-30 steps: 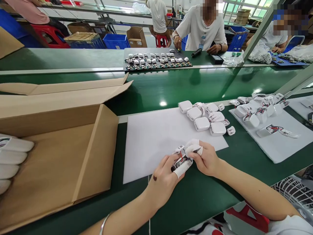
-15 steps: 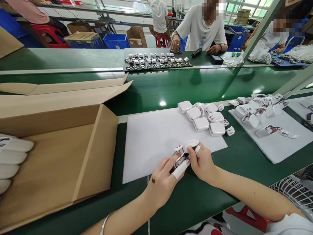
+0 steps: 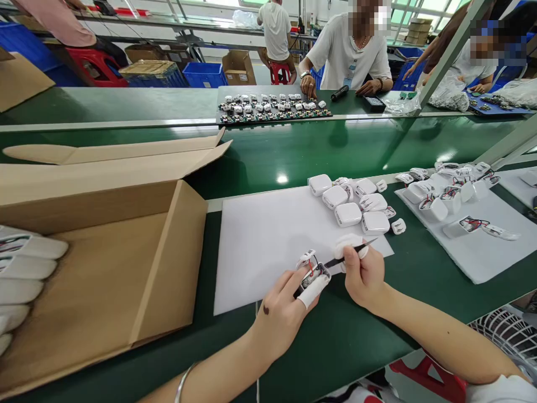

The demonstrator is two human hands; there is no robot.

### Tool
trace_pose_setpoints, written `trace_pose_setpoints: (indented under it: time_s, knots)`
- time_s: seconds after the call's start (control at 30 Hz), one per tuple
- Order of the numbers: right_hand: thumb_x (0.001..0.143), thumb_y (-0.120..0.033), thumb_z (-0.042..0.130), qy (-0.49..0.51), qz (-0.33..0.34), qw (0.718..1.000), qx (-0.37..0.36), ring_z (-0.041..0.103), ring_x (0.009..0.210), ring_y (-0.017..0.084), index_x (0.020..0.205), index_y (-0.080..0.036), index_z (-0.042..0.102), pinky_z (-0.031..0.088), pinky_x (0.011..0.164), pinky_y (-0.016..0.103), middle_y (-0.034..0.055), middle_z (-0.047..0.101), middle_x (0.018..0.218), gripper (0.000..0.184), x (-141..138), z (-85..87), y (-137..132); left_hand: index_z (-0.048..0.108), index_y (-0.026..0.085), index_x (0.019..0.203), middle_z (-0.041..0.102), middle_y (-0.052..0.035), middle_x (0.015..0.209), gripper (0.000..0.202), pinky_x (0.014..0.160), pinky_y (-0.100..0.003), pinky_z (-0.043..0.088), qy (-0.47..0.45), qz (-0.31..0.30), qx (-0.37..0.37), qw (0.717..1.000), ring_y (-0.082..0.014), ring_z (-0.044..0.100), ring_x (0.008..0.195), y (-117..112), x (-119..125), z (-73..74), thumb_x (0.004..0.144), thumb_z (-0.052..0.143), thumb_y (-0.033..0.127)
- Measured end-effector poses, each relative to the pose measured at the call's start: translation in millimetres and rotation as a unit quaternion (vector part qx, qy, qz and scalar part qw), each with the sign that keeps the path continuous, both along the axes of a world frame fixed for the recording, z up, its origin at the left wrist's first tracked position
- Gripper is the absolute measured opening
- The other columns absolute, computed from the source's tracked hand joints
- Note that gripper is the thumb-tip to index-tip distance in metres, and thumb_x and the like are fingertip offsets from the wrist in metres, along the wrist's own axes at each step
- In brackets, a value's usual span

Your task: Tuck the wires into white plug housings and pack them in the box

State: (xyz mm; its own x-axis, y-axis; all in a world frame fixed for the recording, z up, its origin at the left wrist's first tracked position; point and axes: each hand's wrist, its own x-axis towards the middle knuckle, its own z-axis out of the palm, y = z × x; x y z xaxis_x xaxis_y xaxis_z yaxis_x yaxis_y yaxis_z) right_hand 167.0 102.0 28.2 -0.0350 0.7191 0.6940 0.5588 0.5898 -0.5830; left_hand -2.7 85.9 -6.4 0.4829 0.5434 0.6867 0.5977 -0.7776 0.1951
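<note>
My left hand (image 3: 283,308) is closed around an open white plastic housing (image 3: 322,272). Red and black wires run from inside it to a small white piece (image 3: 305,258) at its far edge. White covers sit on some of my fingers. In my right hand (image 3: 367,277) is a slim black tool, apparently a pair of tweezers (image 3: 334,262). One end sits at the housing's opening, while its thin pointed end sticks out to the upper right. A white paper sheet (image 3: 255,246) lies beneath and beyond my hands, with several closed white housings (image 3: 348,214) on its far right part.
A cardboard box (image 3: 168,263) at left holds several white housings (image 3: 31,246). On another sheet (image 3: 474,263) at right lie wired housings (image 3: 434,209). Across the green bench, a person (image 3: 350,56) sits behind a board of small parts (image 3: 272,115). A metal post (image 3: 451,59) slants at right.
My right hand has drawn away to the right from the housing, bringing the black tool into clear view. My left hand keeps its hold on the housing. The view has shifted slightly.
</note>
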Motion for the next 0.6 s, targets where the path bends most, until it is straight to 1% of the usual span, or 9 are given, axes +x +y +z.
trace_pose_setpoints:
  time_s: [0.1, 0.17, 0.23, 0.33, 0.4, 0.47, 0.53, 0.57, 0.6]
  knots:
    - [0.095, -0.019, 0.036, -0.009, 0.055, 0.998, -0.006, 0.055, 0.064, 0.015, 0.079, -0.019, 0.052, 0.045, 0.057, 0.026, 0.0039, 0.056, 0.070, 0.022, -4.4, -10.7, 1.0, 0.061, 0.015, 0.084, 0.064, -0.0095, 0.094, 0.008, 0.064, -0.027, 0.055, -0.005, 0.009, -0.003, 1.000, -0.0159, 0.059, 0.076, -0.4, -0.5, 0.2, 0.082, 0.060, 0.008]
    - [0.095, -0.018, 0.037, -0.002, 0.056, 0.998, -0.029, 0.054, 0.063, 0.015, 0.079, -0.019, 0.052, 0.045, 0.057, 0.026, 0.0035, 0.055, 0.069, 0.022, -7.7, -18.1, 0.6, 0.062, 0.016, 0.084, 0.064, -0.0088, 0.093, 0.007, 0.063, -0.027, 0.054, 0.002, 0.010, -0.004, 1.000, -0.0149, 0.058, 0.074, -0.4, -0.3, 1.2, 0.083, 0.059, 0.009]
    - [0.094, -0.018, 0.039, -0.001, 0.039, 0.997, -0.060, 0.052, 0.058, 0.014, 0.074, -0.019, 0.050, 0.044, 0.054, 0.025, 0.0020, 0.052, 0.066, 0.023, -10.5, -24.5, -0.4, 0.062, 0.016, 0.086, 0.064, -0.0086, 0.094, 0.008, 0.064, -0.027, 0.054, 0.010, 0.008, -0.008, 1.000, -0.0149, 0.058, 0.074, -0.4, 0.4, 2.0, 0.084, 0.059, 0.010]
    - [0.094, -0.019, 0.041, -0.013, 0.045, 0.997, -0.065, 0.050, 0.055, 0.013, 0.065, -0.019, 0.046, 0.044, 0.051, 0.025, 0.0017, 0.050, 0.064, 0.029, -13.3, -28.5, -1.5, 0.061, 0.016, 0.085, 0.065, -0.0085, 0.093, 0.007, 0.063, -0.027, 0.054, -0.003, 0.013, -0.006, 1.000, -0.0154, 0.059, 0.074, -0.3, 1.2, 2.1, 0.084, 0.058, 0.009]
    - [0.093, -0.016, 0.042, -0.011, 0.063, 0.997, -0.050, 0.054, 0.060, 0.014, 0.069, -0.018, 0.050, 0.046, 0.054, 0.025, 0.0036, 0.053, 0.069, 0.026, -12.7, -24.5, -2.4, 0.062, 0.015, 0.085, 0.065, -0.0089, 0.092, 0.008, 0.062, -0.026, 0.054, -0.012, 0.016, -0.003, 1.000, -0.0161, 0.059, 0.074, 0.1, 1.2, 2.1, 0.085, 0.057, 0.009]
    - [0.093, -0.013, 0.041, 0.000, 0.080, 0.997, -0.007, 0.058, 0.071, 0.016, 0.082, -0.017, 0.056, 0.049, 0.062, 0.026, 0.0062, 0.058, 0.078, 0.018, -9.3, -15.0, -4.0, 0.062, 0.015, 0.087, 0.065, -0.0094, 0.093, 0.010, 0.061, -0.027, 0.054, -0.012, 0.016, 0.002, 1.000, -0.0169, 0.060, 0.075, 0.5, 0.9, 2.6, 0.085, 0.056, 0.008]
    - [0.093, -0.013, 0.040, 0.018, 0.079, 0.996, 0.041, 0.059, 0.079, 0.017, 0.093, -0.017, 0.058, 0.050, 0.068, 0.028, 0.0072, 0.059, 0.084, 0.018, -3.9, -3.7, -5.9, 0.063, 0.015, 0.090, 0.065, -0.0092, 0.092, 0.012, 0.061, -0.027, 0.054, -0.009, 0.011, 0.002, 1.000, -0.0167, 0.060, 0.075, 0.9, 0.5, 3.3, 0.084, 0.056, 0.008]
    - [0.093, -0.013, 0.040, 0.029, 0.076, 0.996, 0.047, 0.059, 0.080, 0.018, 0.096, -0.018, 0.058, 0.050, 0.069, 0.029, 0.0070, 0.059, 0.084, 0.019, -1.1, 1.0, -6.6, 0.063, 0.016, 0.092, 0.065, -0.0088, 0.092, 0.013, 0.062, -0.027, 0.054, -0.008, 0.008, 0.002, 1.000, -0.0164, 0.060, 0.074, 1.1, 0.4, 3.7, 0.084, 0.056, 0.008]
    - [0.093, -0.015, 0.040, 0.039, 0.073, 0.996, 0.035, 0.058, 0.079, 0.017, 0.096, -0.018, 0.059, 0.049, 0.069, 0.029, 0.0064, 0.059, 0.084, 0.020, 1.3, 4.6, -7.0, 0.063, 0.016, 0.093, 0.065, -0.0085, 0.093, 0.014, 0.063, -0.027, 0.054, -0.006, 0.005, 0.000, 1.000, -0.0163, 0.059, 0.075, 1.2, 0.3, 3.9, 0.084, 0.057, 0.007]
